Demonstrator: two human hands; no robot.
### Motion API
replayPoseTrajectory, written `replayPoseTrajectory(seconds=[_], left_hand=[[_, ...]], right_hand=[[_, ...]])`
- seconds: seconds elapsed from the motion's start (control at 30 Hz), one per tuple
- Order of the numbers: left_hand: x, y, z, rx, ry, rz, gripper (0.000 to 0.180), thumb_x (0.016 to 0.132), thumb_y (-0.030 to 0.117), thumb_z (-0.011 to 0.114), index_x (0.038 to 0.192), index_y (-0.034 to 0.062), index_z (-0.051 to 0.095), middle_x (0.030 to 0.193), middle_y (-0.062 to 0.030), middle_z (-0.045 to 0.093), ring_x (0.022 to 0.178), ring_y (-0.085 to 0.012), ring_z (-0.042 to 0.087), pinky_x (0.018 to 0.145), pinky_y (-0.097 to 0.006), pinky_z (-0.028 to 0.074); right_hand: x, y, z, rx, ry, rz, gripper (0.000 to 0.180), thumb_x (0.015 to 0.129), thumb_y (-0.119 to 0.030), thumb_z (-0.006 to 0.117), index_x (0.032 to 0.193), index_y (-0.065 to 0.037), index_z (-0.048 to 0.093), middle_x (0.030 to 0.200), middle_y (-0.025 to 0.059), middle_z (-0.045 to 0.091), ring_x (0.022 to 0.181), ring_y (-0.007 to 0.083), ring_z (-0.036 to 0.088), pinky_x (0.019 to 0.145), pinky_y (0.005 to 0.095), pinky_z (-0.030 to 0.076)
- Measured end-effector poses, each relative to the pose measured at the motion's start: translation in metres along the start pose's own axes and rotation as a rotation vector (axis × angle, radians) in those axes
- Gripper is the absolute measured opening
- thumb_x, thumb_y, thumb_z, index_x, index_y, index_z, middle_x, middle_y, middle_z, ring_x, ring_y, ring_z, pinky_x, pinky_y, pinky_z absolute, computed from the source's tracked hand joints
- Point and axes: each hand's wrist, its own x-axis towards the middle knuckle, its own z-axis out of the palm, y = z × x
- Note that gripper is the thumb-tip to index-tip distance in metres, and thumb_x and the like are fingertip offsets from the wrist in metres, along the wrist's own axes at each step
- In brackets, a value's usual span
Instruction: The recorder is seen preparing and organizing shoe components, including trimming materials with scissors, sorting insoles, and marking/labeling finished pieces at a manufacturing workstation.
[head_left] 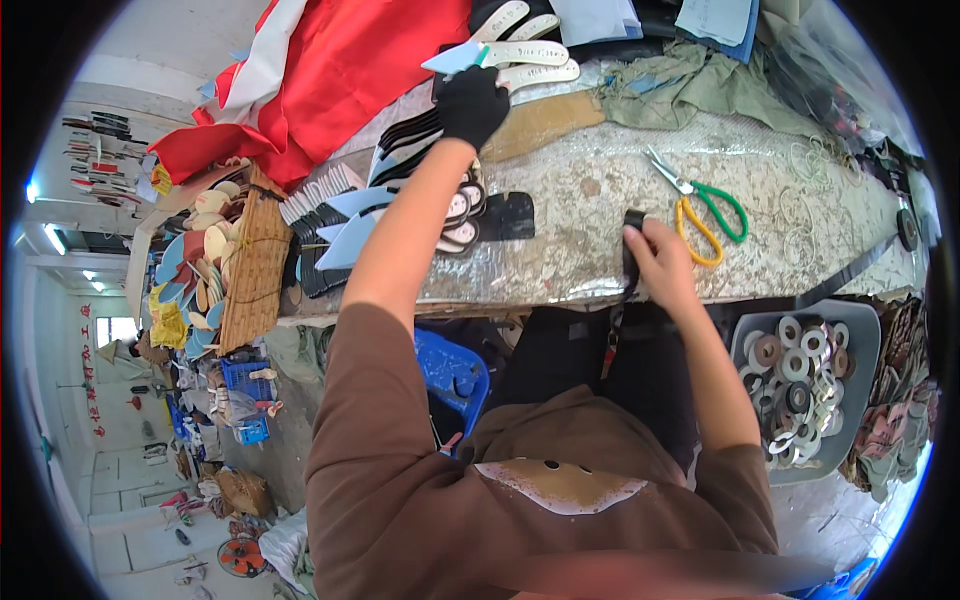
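My left hand (475, 106), in a black glove, reaches to the far side of the workbench. Its fingers close on a pale shoe insole (525, 52) with a light-blue pointed end; a bit of green shows at the fingertips. Other white insoles (538, 75) lie beside it. Under my left forearm are stacked black, blue-tipped insoles (357, 228) with rounded white ends. My bare right hand (662, 262) is near the front edge, pinching a short black strip (631, 250) that hangs downward. Scissors (703, 205) with one green and one yellow handle lie open just beyond it.
Red fabric (350, 80) covers the back left. A woven basket (258, 260) of sole pieces stands left. A grey bin (860, 400) of tape rolls sits at lower right, below a black band (850, 272). Green cloth (690, 85) lies at the back; a blue stool (450, 375) is beneath the worn workbench (570, 190).
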Motion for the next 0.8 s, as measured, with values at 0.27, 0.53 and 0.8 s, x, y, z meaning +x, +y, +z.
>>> replayPoseTrajectory(seconds=[0.27,0.53,0.8], left_hand=[[0.070,-0.049,0.074,0.330,-0.226,-0.349,0.018,0.077,0.022,0.065,0.089,0.0134,0.076,0.091,-0.0125,0.073,0.087,-0.0313,0.072,0.068,-0.045,0.054],[0.024,-0.043,0.029,-0.661,-0.073,-0.022,0.011,0.093,0.016,0.057,0.087,0.0075,0.059,0.075,0.0015,0.059,0.062,-0.0094,0.056,0.059,-0.026,0.045],[-0.198,0.032,-0.169,-0.748,-1.730,0.196,0.038,0.077,0.029,0.071,0.110,0.0122,0.064,0.096,-0.0075,0.066,0.082,-0.0216,0.062,0.074,-0.032,0.048]], right_hand=[[0.001,-0.011,0.002,-0.043,-0.040,0.016,0.030,0.090,-0.022,0.066,0.073,0.000,0.055,0.067,0.0162,0.052,0.062,0.0355,0.054,0.056,0.0423,0.041],[0.001,-0.007,-0.003,0.005,-0.044,0.068,0.032,0.091,-0.021,0.065,0.072,0.001,0.051,0.066,0.0147,0.048,0.061,0.0343,0.051,0.056,0.0415,0.039],[0.001,-0.014,-0.006,-0.011,-0.080,-0.024,0.032,0.090,-0.019,0.066,0.071,0.000,0.050,0.067,0.0140,0.048,0.060,0.0342,0.052,0.054,0.0413,0.037]])
